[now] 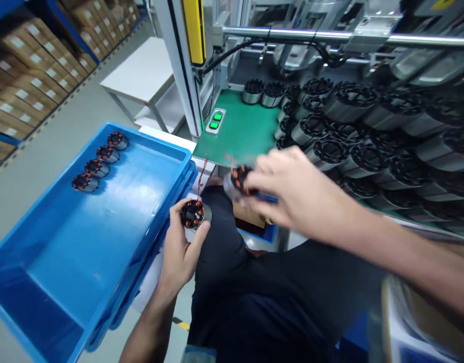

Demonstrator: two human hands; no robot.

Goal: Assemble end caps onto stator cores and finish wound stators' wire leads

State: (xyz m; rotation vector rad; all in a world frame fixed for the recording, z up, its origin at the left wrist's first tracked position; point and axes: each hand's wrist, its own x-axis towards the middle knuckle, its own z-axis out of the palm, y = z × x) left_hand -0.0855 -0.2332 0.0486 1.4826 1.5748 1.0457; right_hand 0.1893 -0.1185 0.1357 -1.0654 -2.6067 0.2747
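The left hand (181,247) pinches a small copper-wound metal stator (193,213) beside the blue plastic tray (103,262); the right hand (292,194) closes on a second, blurred wound stator (237,180). Best to grip each by its steel shell — not the wires — and line it after the four stators (100,161) at the tray's far end.

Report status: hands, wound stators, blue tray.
Left hand grips copper-wound metal stator beside blue plastic tray. Right hand holds second wound stator, blurred. Four wound stators lined in tray.
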